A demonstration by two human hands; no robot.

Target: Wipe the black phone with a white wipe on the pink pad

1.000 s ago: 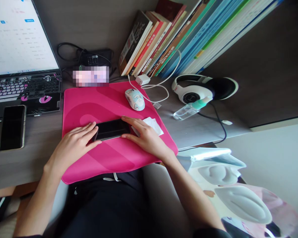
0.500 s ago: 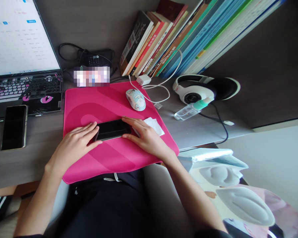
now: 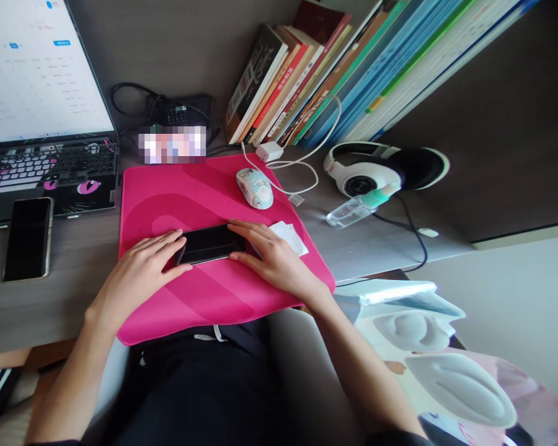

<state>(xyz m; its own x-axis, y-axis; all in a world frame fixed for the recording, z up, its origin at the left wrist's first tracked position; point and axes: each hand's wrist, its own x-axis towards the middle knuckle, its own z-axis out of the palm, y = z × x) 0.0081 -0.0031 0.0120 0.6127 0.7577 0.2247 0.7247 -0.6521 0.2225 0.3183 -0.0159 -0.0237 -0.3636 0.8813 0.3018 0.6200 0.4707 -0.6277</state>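
A black smartphone [image 3: 209,243] lies screen up and sideways over the pink desk mat [image 3: 167,186]. My left hand [image 3: 151,263] grips its left end, thumb on the near edge and fingers on the far edge. At the other end my right hand [image 3: 272,251] holds it the same way, covering that corner. A white tissue [image 3: 289,238] lies partly beneath or behind my right hand. Beyond the phone sits a patterned mouse [image 3: 255,188]. I cannot tell whether the phone rests on the mat or is slightly raised.
At the left stand a laptop [image 3: 51,173] and a second phone [image 3: 28,238]. Books [image 3: 279,87] lean at the back. A white charger [image 3: 270,151] with cable, headphones [image 3: 353,167] and a clear spray bottle [image 3: 353,209] occupy the right side. The mat overhangs the desk's front edge.
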